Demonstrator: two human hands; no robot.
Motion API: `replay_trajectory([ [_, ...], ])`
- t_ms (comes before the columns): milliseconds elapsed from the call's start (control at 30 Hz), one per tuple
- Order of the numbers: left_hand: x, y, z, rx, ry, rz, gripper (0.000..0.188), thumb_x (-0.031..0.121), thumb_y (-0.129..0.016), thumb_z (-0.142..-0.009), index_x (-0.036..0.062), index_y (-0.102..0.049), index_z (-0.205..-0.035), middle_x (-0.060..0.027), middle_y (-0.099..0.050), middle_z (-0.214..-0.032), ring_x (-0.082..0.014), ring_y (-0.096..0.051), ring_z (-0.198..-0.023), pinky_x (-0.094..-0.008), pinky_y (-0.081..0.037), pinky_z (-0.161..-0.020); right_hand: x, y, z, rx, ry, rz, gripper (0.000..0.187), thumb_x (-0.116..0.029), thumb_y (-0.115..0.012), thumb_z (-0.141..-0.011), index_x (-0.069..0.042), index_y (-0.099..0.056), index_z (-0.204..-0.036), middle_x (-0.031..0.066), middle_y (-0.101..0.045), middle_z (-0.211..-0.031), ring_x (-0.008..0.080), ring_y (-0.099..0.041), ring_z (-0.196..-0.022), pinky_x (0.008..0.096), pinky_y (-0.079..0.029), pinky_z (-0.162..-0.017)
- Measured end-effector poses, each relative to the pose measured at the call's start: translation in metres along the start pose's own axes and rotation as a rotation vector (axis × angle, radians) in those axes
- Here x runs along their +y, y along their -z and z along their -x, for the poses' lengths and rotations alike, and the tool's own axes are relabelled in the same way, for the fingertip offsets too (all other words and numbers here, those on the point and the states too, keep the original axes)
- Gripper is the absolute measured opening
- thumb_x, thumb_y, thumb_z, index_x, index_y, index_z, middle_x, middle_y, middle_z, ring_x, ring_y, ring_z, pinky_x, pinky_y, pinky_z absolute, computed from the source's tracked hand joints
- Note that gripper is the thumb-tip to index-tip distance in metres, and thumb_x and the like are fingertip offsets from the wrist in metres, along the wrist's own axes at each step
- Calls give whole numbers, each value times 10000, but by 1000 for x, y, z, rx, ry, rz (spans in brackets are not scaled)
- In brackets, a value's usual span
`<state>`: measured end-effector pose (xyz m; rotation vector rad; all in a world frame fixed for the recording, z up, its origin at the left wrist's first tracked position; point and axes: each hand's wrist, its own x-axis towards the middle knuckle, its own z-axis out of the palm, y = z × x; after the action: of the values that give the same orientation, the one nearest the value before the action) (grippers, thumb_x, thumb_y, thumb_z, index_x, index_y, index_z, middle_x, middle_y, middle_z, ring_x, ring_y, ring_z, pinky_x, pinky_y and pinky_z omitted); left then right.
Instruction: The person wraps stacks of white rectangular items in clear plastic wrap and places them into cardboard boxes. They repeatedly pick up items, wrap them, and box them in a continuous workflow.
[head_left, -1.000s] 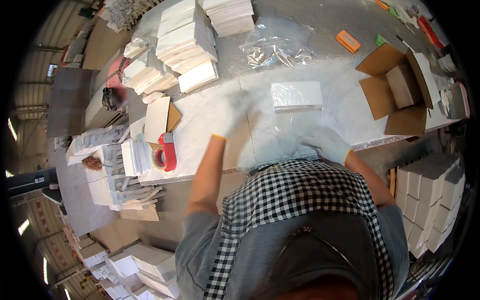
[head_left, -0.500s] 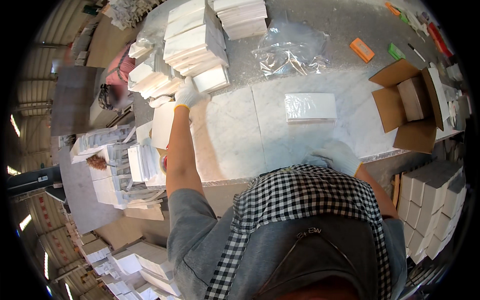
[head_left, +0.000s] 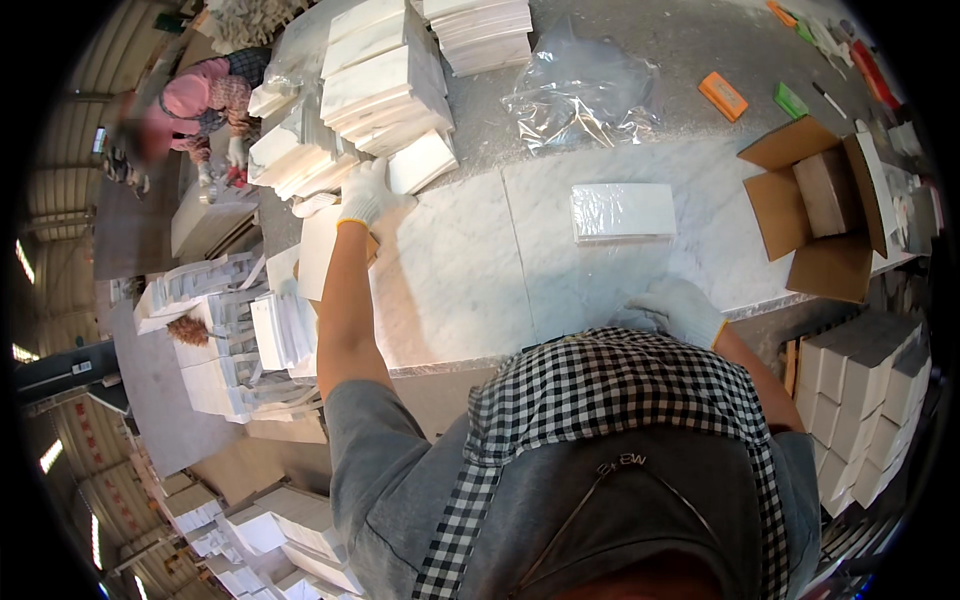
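Note:
My left hand [head_left: 364, 194], in a white knit glove, reaches to the foot of a stack of white marble tiles [head_left: 385, 90]. Its fingers are spread beside a tilted loose tile [head_left: 423, 162], and nothing shows in its grasp. The gloved right hand [head_left: 684, 311] rests at the near edge of the pale marble worktop [head_left: 455, 270], in front of my checked apron. Its fingers look loosely stretched out; what lies under them is unclear. Beyond that hand sits a white block of tiles in glossy clear film [head_left: 622, 213].
An open cardboard box [head_left: 775, 215] holding a block stands right. Clear plastic bags [head_left: 585, 95] lie at the back, near an orange block [head_left: 722, 97] and a green one [head_left: 790, 100]. Another person in pink [head_left: 195, 100] works far left. White boxes [head_left: 860, 400] are stacked lower right.
My left hand has shifted slightly left and nearer, its fingers spreading. My right hand stays almost in place. At far left, the other person has come further into view.

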<state>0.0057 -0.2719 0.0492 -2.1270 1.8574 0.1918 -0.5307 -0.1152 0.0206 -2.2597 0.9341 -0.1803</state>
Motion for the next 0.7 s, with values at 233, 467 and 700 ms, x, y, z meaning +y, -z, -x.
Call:
replay_trajectory([
  [233, 13, 3, 21, 140, -57, 79, 933, 579, -847, -630, -28, -613, -1299, -270, -614, -1312, -396, -611, -1221, -441, -503, -1038, 4, -1, 2, -12, -14, 3, 222, -179, -604, -933, -161, -765, -1085, 146, -703, -895, 354, -672, -880, 460, -527, -797],
  [467, 61, 14, 46, 77, -91, 249, 829, 622, -833, -647, -21, -662, -1142, -255, -659, -1172, -406, -657, -1097, -460, -534, -942, 16, -21, 10, 106, -17, -64, 259, -159, -630, -927, -169, -770, -1145, 131, -729, -1049, 340, -678, -980, 447, -532, -882],
  [700, 187, 52, 90, 134, -407, 228, 840, 624, -821, -692, -57, -647, -1152, -257, -667, -1168, -418, -671, -1052, -486, -540, -914, 20, -18, 7, 42, 43, -18, 270, -167, -611, -953, -186, -764, -1174, 107, -738, -1152, 326, -666, -1103, 438, -523, -961],
])
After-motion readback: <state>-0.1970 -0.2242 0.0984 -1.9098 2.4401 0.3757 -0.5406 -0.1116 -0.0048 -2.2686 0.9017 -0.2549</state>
